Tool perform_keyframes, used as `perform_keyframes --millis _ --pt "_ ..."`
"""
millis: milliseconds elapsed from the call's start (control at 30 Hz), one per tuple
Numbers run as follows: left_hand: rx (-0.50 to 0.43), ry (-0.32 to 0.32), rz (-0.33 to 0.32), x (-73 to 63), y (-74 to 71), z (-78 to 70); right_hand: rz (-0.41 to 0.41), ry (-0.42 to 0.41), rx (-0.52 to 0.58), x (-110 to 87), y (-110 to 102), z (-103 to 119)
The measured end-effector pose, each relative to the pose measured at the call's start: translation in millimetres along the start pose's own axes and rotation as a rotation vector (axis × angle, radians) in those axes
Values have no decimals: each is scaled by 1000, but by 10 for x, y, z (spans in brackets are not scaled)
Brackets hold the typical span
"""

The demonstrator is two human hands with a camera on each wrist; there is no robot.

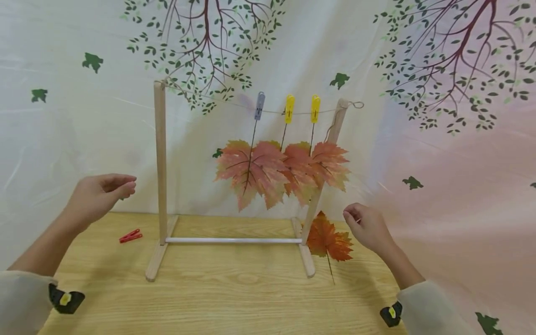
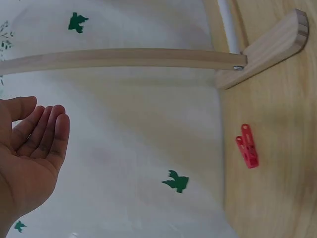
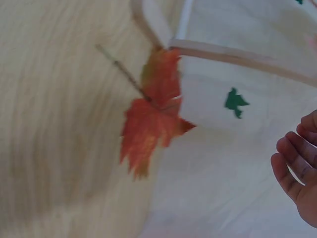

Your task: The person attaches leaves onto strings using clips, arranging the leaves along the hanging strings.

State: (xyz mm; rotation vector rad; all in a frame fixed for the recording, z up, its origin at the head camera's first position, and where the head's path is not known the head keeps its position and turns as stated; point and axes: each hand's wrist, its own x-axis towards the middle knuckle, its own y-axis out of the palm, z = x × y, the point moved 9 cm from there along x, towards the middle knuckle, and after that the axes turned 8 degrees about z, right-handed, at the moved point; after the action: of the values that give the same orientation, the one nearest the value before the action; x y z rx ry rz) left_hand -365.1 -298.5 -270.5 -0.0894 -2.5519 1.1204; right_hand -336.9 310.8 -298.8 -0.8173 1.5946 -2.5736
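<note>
My left hand (image 1: 98, 195) hovers left of the wooden stand's left post (image 1: 160, 163), its fingers loosely bent around nothing. Below it a red clothespin (image 1: 131, 236) lies on the table, also plain in the left wrist view. To the right of the stand, my right hand (image 1: 370, 228) is raised with relaxed fingers and holds nothing. Just left of that hand, an orange-red maple leaf (image 1: 326, 239) lies by the stand's right foot, stem toward me. Three leaves hang by their stems from the string, one from a grey clothespin (image 1: 259, 106), the others from yellow clothespins (image 1: 289, 109).
A thin string (image 1: 226, 101) runs between the tops of both posts, with a loop past the right post (image 1: 337, 123). A white rod (image 1: 234, 240) joins the feet low over the wooden table (image 1: 226, 298). Behind hangs a pale cloth (image 1: 117, 130) printed with branches and green leaves.
</note>
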Motion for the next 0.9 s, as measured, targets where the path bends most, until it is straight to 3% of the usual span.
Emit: perform_keyframes --millis 233,500,767,900 --pt "22 -79 76 -73 244 559 145 -33 -61 -147 397 -251" --pt "33 -132 163 -148 525 1028 283 -71 -66 -308 762 -384" --pt "113 -72 163 -199 715 1239 339 -194 -70 -456 1068 -416" --pt "121 -91 181 -225 770 1323 338 -293 -65 -517 1173 -340"
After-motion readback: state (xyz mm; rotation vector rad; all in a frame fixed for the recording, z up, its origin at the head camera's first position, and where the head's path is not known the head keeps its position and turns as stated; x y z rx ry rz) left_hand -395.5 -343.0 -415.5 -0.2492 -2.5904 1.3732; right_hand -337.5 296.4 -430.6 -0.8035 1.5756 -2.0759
